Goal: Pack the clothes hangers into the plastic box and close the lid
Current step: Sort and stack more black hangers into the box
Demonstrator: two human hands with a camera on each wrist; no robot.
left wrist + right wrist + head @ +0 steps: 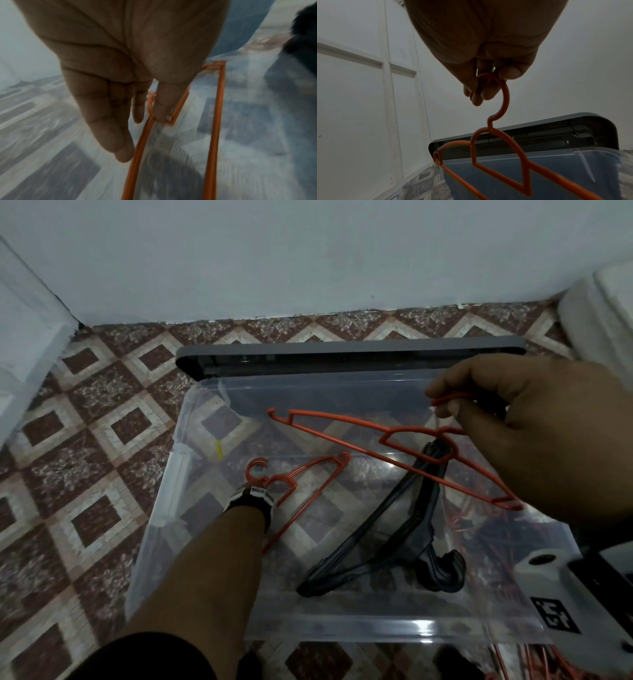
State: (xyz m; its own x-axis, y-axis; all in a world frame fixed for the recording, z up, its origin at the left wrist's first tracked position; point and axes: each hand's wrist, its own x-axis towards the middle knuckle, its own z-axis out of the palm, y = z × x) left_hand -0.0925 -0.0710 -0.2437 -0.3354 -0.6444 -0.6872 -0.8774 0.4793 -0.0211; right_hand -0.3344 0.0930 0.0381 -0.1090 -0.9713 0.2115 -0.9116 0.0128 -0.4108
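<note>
On the tiled floor (85,446), a clear plastic box (191,440) is seen with its grey lid (342,350) stood up at the far side, by the white wall (308,251). On the left side of the box, the left hand (130,75) is reached down inside, and an orange hanger (301,491) is found right under it, low in the box. The fingers (120,151) of this hand are stretched out straight and loose, and the thumb tip is laid on the hanger near its neck; nothing is squeezed, so the hanger looks let go or almost let go. In the middle, some black hangers (383,525) are already laid on the bottom of the box. On the right, a second orange hanger (394,446) is held up above the box by its hook, which is pinched by the right hand (534,422) between thumb and bent fingers (488,93). More orange hangers (534,662) are still piled on the floor outside the box, at the near right. So the packing step is judged to be under way, and not near its end. Next, the raised hanger should be brought down flat beside the others and let go, with its long arms kept inside the walls. The lid can be shut only when all hangers are packed.
</note>
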